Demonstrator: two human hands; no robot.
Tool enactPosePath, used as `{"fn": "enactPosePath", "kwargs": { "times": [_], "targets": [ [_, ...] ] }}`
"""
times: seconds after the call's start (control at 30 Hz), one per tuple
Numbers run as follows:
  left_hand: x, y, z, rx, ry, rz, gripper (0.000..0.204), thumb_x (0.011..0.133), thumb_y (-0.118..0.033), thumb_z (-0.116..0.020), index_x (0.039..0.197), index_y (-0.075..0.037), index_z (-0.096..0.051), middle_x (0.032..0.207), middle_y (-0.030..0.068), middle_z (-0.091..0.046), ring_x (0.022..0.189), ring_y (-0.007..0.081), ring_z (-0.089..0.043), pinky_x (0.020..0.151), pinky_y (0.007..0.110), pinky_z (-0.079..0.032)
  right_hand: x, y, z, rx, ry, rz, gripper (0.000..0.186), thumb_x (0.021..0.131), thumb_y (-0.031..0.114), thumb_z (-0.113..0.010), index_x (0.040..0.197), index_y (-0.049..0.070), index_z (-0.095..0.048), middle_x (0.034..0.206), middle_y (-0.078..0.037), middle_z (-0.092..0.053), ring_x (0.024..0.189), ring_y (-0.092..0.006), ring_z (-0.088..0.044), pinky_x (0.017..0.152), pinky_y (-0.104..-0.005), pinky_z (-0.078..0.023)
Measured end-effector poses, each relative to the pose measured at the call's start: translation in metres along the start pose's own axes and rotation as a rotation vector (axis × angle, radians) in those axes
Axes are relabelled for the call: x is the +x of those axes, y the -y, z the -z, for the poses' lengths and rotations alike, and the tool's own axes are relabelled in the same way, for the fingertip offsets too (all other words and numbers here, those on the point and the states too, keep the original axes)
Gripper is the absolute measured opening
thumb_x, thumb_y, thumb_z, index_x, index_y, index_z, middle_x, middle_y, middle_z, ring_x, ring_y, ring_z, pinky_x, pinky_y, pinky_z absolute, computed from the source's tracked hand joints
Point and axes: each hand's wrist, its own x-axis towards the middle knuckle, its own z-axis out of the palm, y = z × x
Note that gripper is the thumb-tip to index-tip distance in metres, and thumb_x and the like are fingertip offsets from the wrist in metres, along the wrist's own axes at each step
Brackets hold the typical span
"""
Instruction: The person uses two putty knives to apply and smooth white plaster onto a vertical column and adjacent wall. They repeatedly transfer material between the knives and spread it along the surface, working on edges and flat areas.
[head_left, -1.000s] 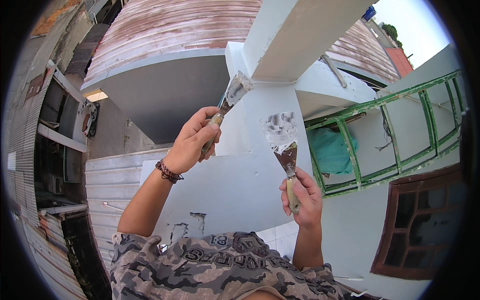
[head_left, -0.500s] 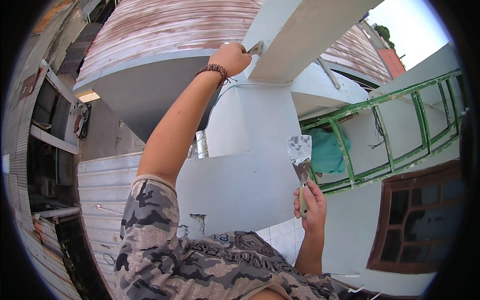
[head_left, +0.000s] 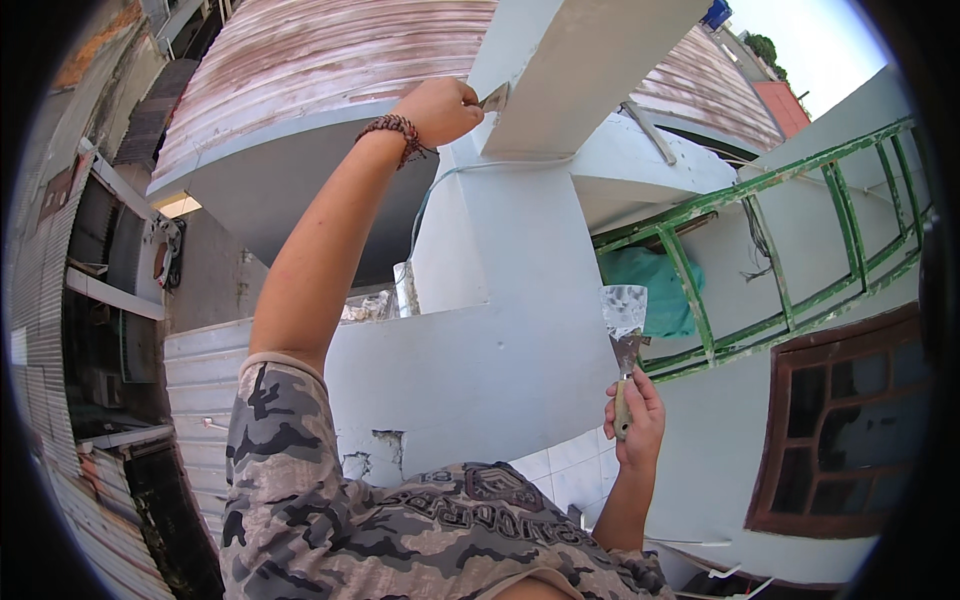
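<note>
1. One hand, the left (head_left: pixel 440 112), is raised far out from the body, fingers curled tightly about what I take for the handle of the left scraper (head_left: pixel 495 97); the handle itself is hidden in the grip. Only a short, greyish piece of blade shows to me, tilted.

2. From my feed that blade appears to meet the near edge of the pale beam (head_left: pixel 590 70), just above where it joins the pillar (head_left: pixel 525 230). I judge the step in hand to be working filler along this edge. The next move calls for a flat blade and even pressure, so the corner comes out straight and unscored.

3. Farther right and lower, near the pillar's right side, I see the right scraper (head_left: pixel 625 345) with its broad blade pointing up. White filler (head_left: pixel 625 300) lies over the wide end in uneven smears, with grey patches showing through; toward the handle the metal is darker and barer. The handle is yellowish, with a hole at its butt.

4. Below that blade, the right hand (head_left: pixel 640 418) grips the handle, thumb laid along it. I would want it held level and close, ready as a supply.

5. Rightmost, behind it, I note a teal cloth (head_left: pixel 665 290) and a green ladder (head_left: pixel 688 285).
</note>
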Motion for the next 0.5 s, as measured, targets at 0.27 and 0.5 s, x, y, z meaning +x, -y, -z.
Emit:
{"fn": "enactPosePath", "kwargs": {
  "times": [0.27, 0.5],
  "targets": [
    [-0.026, -0.006, 0.002, -0.142, 0.023, 0.030, 0.037, 0.084, -0.025, -0.055, 0.108, 0.000, -0.068, 0.089, 0.0187, -0.068, 0.084, 0.0290, -0.064, 0.081, 0.037, -0.050, 0.004, -0.001, -0.001, -0.029, -0.015, -0.009, 0.039, 0.095, 0.014, -0.054, 0.130, -0.001, -0.049, 0.087, -0.009, -0.060, 0.057, -0.0110, -0.055, 0.038, -0.0231, -0.041],
    [-0.112, -0.016, -0.008, -0.845, 0.104, 0.178, 0.033, 0.091, -0.018, -0.050, 0.117, 0.002, -0.058, 0.062, 0.0002, -0.049, 0.047, 0.0055, -0.039, 0.044, 0.023, -0.035, 0.004, 0.005, -0.032, 0.053, 0.129, 0.032, 0.037, 0.096, 0.012, -0.052, 0.130, -0.002, -0.049, 0.086, -0.010, -0.060, 0.056, -0.0116, -0.055, 0.038, -0.0234, -0.042]
  ]
}}
